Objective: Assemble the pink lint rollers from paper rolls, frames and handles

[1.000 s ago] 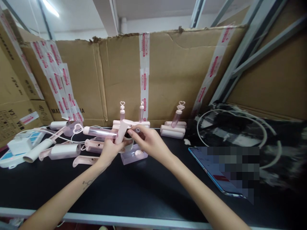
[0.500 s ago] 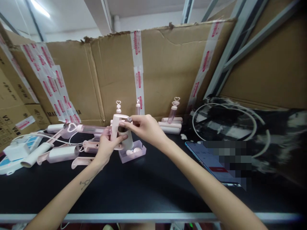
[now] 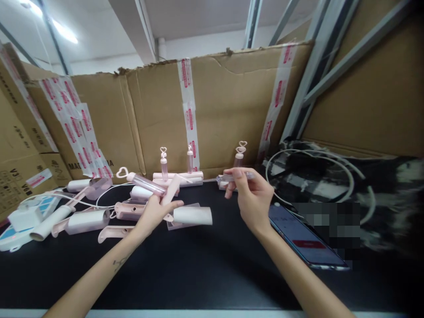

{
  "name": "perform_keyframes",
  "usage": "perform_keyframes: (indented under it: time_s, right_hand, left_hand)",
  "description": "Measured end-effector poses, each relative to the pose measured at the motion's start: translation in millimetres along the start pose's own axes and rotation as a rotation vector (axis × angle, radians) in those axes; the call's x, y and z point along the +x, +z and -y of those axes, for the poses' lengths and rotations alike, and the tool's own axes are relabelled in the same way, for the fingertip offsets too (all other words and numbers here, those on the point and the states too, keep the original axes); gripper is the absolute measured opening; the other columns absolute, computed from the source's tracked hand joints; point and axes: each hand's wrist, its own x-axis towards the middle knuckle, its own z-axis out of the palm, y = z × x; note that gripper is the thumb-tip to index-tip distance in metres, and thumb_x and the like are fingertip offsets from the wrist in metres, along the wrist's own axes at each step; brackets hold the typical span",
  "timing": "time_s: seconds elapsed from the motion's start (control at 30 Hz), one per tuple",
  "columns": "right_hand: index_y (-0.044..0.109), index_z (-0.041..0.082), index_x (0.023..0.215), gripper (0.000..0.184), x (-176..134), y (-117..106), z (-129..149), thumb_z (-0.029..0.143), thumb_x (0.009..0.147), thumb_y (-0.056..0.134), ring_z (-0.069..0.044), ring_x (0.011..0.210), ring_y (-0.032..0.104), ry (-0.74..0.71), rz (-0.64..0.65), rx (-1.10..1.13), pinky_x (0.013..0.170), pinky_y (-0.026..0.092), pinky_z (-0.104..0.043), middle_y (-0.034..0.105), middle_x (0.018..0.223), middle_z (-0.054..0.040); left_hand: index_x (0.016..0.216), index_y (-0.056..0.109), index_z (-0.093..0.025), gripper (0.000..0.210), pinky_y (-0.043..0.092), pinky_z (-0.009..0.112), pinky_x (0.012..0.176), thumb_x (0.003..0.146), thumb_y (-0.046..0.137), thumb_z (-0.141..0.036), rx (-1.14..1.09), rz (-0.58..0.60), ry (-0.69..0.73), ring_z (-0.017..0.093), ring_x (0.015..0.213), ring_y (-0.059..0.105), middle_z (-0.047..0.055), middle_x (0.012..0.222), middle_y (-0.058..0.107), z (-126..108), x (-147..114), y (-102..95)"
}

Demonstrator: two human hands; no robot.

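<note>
My left hand (image 3: 154, 216) is closed around a pale pink bracket (image 3: 171, 191). A clear pink tube (image 3: 145, 182) with a heart-shaped top sticks out from that hand to the upper left. A white hollow cylinder (image 3: 194, 216) lies sideways just right of my left thumb; whether it is joined to the bracket I cannot tell. It covers most of a pale purple tray (image 3: 179, 226). My right hand (image 3: 253, 194), apart to the right, grips a screwdriver (image 3: 243, 176) by its clear handle, the thin shaft pointing left.
Upright heart-topped tubes (image 3: 164, 170) stand at the back beside white and pink rollers (image 3: 195, 177). More white cylinders (image 3: 88, 221) and pink brackets (image 3: 115, 232) lie left, near a power strip (image 3: 41, 207). A phone (image 3: 308, 238) and coiled cable (image 3: 371, 194) are right. Cardboard (image 3: 159, 110) walls the back.
My right hand has moved right, away from the held piece, and now shows a screwdriver. In my left hand the bracket and tube have tilted; the white cylinder has gone from upright to sideways.
</note>
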Motion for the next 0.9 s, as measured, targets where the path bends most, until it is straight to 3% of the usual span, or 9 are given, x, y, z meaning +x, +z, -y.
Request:
perform_keyframes:
  time_s: [0.13, 0.27, 0.33, 0.4, 0.47, 0.57, 0.67, 0.73, 0.9]
  right_hand:
    - [0.056, 0.02, 0.093, 0.023, 4, -4, -8, 0.04, 0.089, 0.046, -0.014, 0.061, 0.061, -0.045, 0.143, -0.191, 0.066, 0.048, -0.028, 0.061, 0.07, -0.0004]
    - [0.048, 0.022, 0.098, 0.024, 3, -7, -19, 0.043, 0.09, 0.04, -0.018, 0.076, 0.064, 0.039, 0.605, -0.265, 0.072, 0.048, -0.031, 0.064, 0.081, -0.0032]
    - [0.048, 0.022, 0.095, 0.033, 0, -6, -22, 0.048, 0.078, 0.057, -0.02, 0.081, 0.062, 0.027, 0.876, -0.337, 0.072, 0.047, -0.031, 0.064, 0.088, -0.0038]
    - [0.048, 0.022, 0.095, 0.044, -3, -5, -24, 0.048, 0.066, 0.069, -0.021, 0.084, 0.06, 0.017, 1.053, -0.386, 0.074, 0.045, -0.031, 0.061, 0.095, -0.0038]
    - [0.046, 0.023, 0.097, 0.037, -6, -1, -26, 0.042, 0.071, 0.065, -0.021, 0.085, 0.059, 0.034, 1.074, -0.366, 0.075, 0.044, -0.031, 0.061, 0.095, -0.0034]
    - [0.042, 0.023, 0.097, 0.022, -15, 9, -33, 0.03, 0.08, 0.055, -0.019, 0.085, 0.058, 0.035, 0.996, -0.294, 0.078, 0.043, -0.031, 0.061, 0.09, -0.0025]
    - [0.043, 0.023, 0.093, 0.02, -24, 20, -44, 0.027, 0.079, 0.056, -0.019, 0.086, 0.056, -0.01, 0.953, -0.338, 0.078, 0.042, -0.032, 0.059, 0.092, -0.0032]
    - [0.044, 0.022, 0.092, 0.019, -29, 24, -49, 0.029, 0.079, 0.056, -0.021, 0.094, 0.054, -0.025, 0.92, -0.357, 0.083, 0.041, -0.034, 0.057, 0.1, -0.0058]
    - [0.041, 0.022, 0.09, 0.024, -26, 19, -49, 0.037, 0.079, 0.057, -0.021, 0.102, 0.053, 0.097, 1.036, -0.195, 0.089, 0.04, -0.034, 0.056, 0.114, -0.0073]
  left_hand:
    - [0.08, 0.068, -0.013, 0.029, 0.048, 0.026, 0.066, 0.061, 0.074, -0.034, -0.064, -0.063, 0.025, 0.022, 0.082, 0.064, 0.007, 0.082, 0.07, -5, -2, -7.9]
    - [0.086, 0.06, -0.014, 0.039, 0.041, 0.02, 0.046, 0.06, 0.075, -0.038, -0.202, -0.122, -0.027, 0.011, 0.047, 0.054, -0.004, 0.052, 0.057, -4, -4, -14.9]
    - [0.09, 0.056, -0.015, 0.041, 0.04, 0.019, 0.043, 0.062, 0.073, -0.04, -0.351, -0.068, -0.06, 0.006, 0.038, 0.043, -0.009, 0.047, 0.048, -5, -5, -16.3]
    - [0.086, 0.054, -0.015, 0.039, 0.039, 0.018, 0.043, 0.065, 0.07, -0.044, -0.501, -0.016, -0.103, 0.004, 0.037, 0.036, -0.01, 0.047, 0.042, -6, -5, -17.3]
    - [0.08, 0.053, -0.015, 0.038, 0.037, 0.017, 0.041, 0.067, 0.067, -0.048, -0.603, 0.014, -0.161, 0.004, 0.038, 0.036, -0.009, 0.048, 0.042, -4, -3, -18.7]
    - [0.071, 0.051, -0.016, 0.041, 0.037, 0.018, 0.04, 0.067, 0.064, -0.054, -0.637, 0.002, -0.219, 0.006, 0.039, 0.041, -0.007, 0.049, 0.046, 4, 2, -21.7]
    - [0.074, 0.056, -0.015, 0.042, 0.042, 0.02, 0.046, 0.066, 0.064, -0.055, -0.52, -0.056, -0.223, 0.009, 0.045, 0.051, -0.003, 0.054, 0.057, 12, 4, -22.8]
    - [0.079, 0.061, -0.014, 0.042, 0.047, 0.024, 0.06, 0.068, 0.063, -0.054, -0.425, -0.064, -0.183, 0.014, 0.06, 0.061, 0.003, 0.063, 0.065, 13, 3, -21.7]
    - [0.085, 0.067, -0.012, 0.044, 0.042, 0.034, 0.09, 0.076, 0.056, -0.053, -0.265, 0.164, -0.143, 0.024, 0.093, 0.061, 0.011, 0.088, 0.07, 1, -7, -17.8]
